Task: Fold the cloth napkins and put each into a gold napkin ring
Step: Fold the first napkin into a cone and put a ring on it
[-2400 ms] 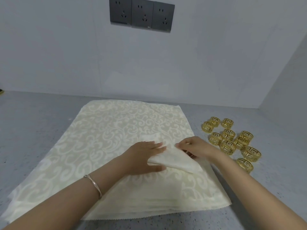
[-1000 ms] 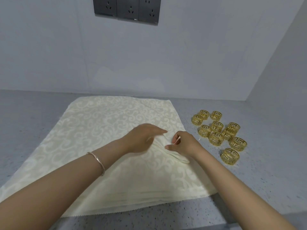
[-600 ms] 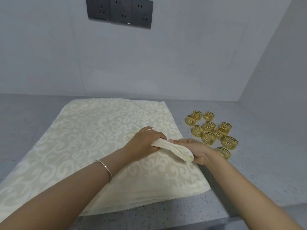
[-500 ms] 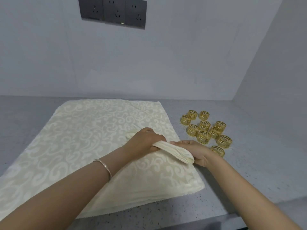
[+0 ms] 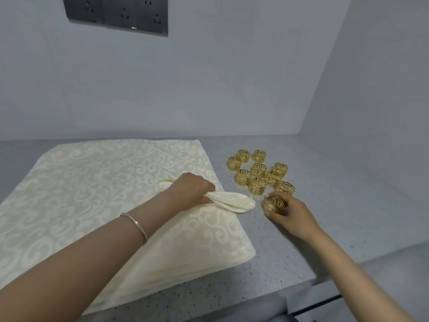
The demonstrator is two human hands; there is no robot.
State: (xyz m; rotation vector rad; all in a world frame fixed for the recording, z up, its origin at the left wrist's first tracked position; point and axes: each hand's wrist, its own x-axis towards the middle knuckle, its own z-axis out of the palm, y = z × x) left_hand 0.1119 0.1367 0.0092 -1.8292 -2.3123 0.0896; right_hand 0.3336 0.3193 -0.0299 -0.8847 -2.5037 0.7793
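Right hand (image 5: 290, 214) has left the rolled napkin (image 5: 234, 201) and now pinches the nearest gold ring (image 5: 274, 204) in curled fingers, left hand (image 5: 190, 190) fist-gripping the roll beside it atop the napkin stack (image 5: 92, 182); none ringed yet, spare rings (image 5: 257, 184) beyond fingertips.

Our right hand (image 5: 293, 214) has let go of the napkin (image 5: 234, 201), which we have gathered from a flat fold into a tight roll, and moved over to pinch the nearest gold ring (image 5: 274, 204), leaving our left hand (image 5: 190, 190) gripping the napkin alone.
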